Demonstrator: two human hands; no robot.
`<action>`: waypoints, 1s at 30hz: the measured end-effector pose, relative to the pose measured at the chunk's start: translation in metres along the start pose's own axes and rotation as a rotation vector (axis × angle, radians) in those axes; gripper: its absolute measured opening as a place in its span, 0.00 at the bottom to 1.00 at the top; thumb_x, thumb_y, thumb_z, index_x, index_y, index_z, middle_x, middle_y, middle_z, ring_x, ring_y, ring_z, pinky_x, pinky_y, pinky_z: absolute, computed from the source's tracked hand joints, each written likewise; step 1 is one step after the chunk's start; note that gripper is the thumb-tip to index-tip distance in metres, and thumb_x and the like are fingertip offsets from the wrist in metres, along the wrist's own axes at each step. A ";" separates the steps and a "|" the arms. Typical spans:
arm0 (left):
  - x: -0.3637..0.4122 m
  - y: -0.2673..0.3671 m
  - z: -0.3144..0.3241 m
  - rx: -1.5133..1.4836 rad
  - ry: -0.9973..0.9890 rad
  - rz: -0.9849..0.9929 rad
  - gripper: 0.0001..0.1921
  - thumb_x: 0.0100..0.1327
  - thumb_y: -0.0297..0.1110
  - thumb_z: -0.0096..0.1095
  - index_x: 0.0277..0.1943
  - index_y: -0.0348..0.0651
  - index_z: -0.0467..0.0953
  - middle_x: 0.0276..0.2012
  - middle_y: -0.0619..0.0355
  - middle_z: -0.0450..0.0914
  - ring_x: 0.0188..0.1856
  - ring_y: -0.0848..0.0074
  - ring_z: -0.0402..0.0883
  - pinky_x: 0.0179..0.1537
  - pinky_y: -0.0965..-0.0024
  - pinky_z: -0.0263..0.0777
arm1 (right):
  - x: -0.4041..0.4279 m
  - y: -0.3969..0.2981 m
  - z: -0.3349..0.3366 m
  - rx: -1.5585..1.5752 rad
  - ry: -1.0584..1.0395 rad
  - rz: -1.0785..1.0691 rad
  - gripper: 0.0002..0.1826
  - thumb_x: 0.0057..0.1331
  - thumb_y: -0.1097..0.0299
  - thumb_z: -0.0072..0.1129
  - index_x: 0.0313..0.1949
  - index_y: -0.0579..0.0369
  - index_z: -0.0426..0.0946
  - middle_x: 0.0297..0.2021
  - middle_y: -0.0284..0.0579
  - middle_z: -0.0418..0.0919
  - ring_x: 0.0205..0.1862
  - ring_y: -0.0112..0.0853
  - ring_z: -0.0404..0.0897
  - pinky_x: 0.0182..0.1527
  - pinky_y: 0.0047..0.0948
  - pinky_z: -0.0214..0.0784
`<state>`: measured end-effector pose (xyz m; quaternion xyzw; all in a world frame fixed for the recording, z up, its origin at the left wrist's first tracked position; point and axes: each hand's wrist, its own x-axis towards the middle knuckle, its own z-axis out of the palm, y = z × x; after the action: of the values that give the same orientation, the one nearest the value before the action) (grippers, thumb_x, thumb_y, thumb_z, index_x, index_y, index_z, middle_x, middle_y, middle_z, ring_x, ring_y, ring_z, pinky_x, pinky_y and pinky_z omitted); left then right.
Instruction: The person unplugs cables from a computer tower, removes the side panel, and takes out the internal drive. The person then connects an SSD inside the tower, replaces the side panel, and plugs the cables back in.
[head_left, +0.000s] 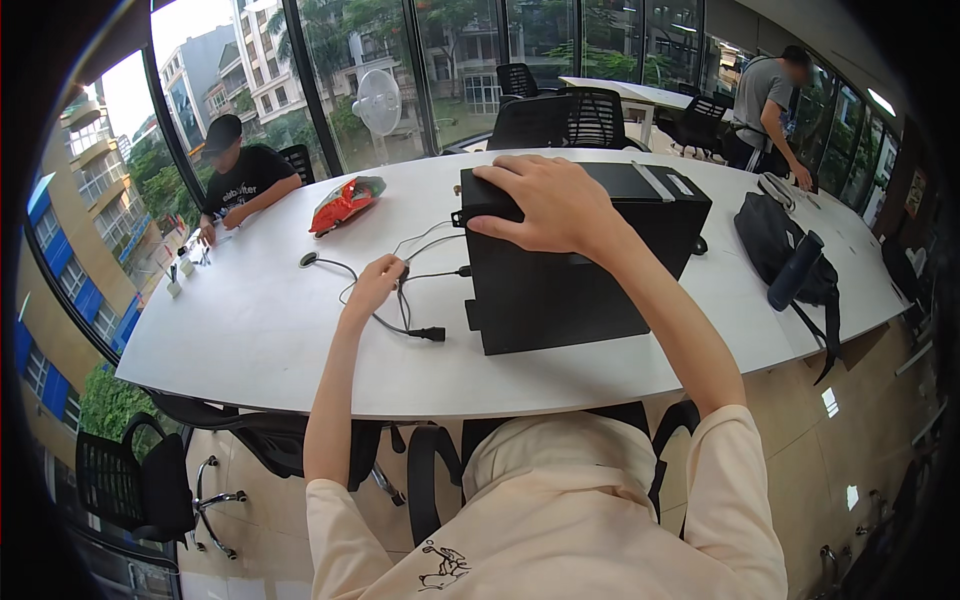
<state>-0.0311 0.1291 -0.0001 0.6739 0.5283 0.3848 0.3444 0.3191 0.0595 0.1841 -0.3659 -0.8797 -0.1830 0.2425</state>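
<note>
A large black metal box (570, 277), like a computer case, lies on the white table (262, 360). My right hand (540, 199) rests spread on its top near the left edge. To the left of the box, my left hand (382, 277) has its fingertips closed on a black cable (403, 279) at a bundled part. Thin cables run from there to the box's left side. A black plug connector (427, 334) lies on the table below that hand, and a round cable end (308, 259) lies to its left.
A red and green packet (346, 205) lies beyond the cables. On the right are a black bag (780, 232) and a dark bottle (795, 270). One person (240, 172) sits at the far left; another (765, 105) stands at the right. Office chairs (127, 480) surround the table.
</note>
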 end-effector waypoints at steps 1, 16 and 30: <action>0.002 -0.016 0.008 0.315 0.255 0.117 0.13 0.80 0.38 0.52 0.47 0.40 0.80 0.38 0.58 0.80 0.45 0.71 0.78 0.50 0.64 0.72 | 0.002 -0.003 0.002 0.003 0.000 -0.013 0.38 0.71 0.32 0.55 0.65 0.52 0.79 0.62 0.52 0.81 0.64 0.50 0.80 0.65 0.45 0.73; -0.010 0.076 0.073 -0.043 -0.100 0.297 0.09 0.79 0.32 0.57 0.47 0.33 0.75 0.32 0.54 0.82 0.33 0.73 0.77 0.37 0.68 0.70 | 0.001 -0.003 0.000 0.010 0.005 0.003 0.39 0.70 0.31 0.56 0.66 0.51 0.78 0.62 0.53 0.81 0.64 0.50 0.80 0.65 0.45 0.73; -0.014 0.095 0.069 0.130 -0.099 0.479 0.05 0.75 0.24 0.59 0.45 0.30 0.76 0.35 0.45 0.85 0.35 0.64 0.81 0.42 0.62 0.74 | -0.001 0.010 0.014 0.012 0.094 -0.031 0.41 0.69 0.31 0.58 0.64 0.54 0.80 0.58 0.55 0.84 0.60 0.50 0.83 0.64 0.45 0.74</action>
<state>0.0702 0.0922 0.0484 0.8187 0.3597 0.3870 0.2250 0.3230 0.0724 0.1737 -0.3417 -0.8739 -0.1984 0.2830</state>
